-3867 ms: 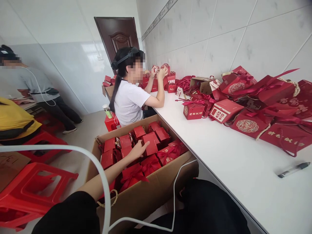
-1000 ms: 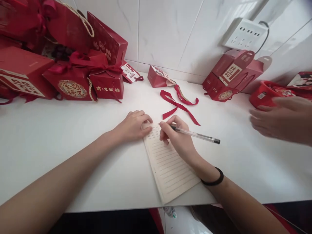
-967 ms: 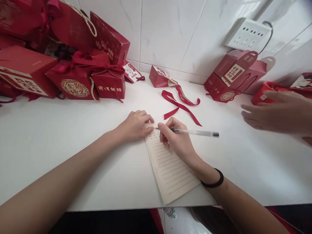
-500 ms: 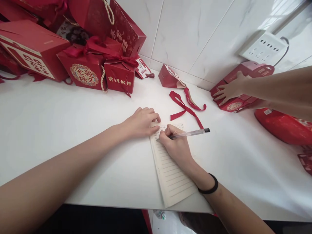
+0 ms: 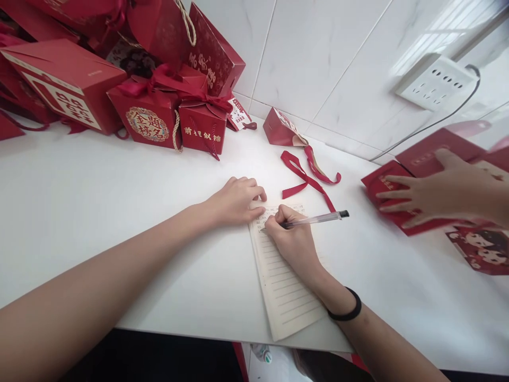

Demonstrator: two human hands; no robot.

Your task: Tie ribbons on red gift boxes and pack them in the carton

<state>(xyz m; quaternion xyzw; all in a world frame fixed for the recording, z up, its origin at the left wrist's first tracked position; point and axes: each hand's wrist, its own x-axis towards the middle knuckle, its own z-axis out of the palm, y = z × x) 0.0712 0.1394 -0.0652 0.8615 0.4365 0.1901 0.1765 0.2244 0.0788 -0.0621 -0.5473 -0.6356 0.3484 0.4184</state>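
My right hand (image 5: 293, 239) grips a clear-barrelled pen (image 5: 324, 218) with a black end, its tip on the lined notepad (image 5: 286, 297). Handwriting fills the upper lines of the page; the lower lines are blank. A black band circles my right wrist. My left hand (image 5: 238, 201) rests on the white table (image 5: 159, 276) at the pad's top left corner, fingers loosely curled and apart, thumb by the page edge. Just beyond the pad lies a loose red ribbon (image 5: 306, 178).
Red gift boxes (image 5: 147, 122) crowd the back left. A small red box (image 5: 281, 127) stands by the tiled wall. At the right, another person's hand (image 5: 433, 191) spreads over several red boxes (image 5: 433, 151). A white power strip (image 5: 435, 82) is on the wall.
The other person's hand has brought the red boxes at the right nearer to me, and the shiny red bag there is out of sight. My hands stay at the pad, the pen still on the page.
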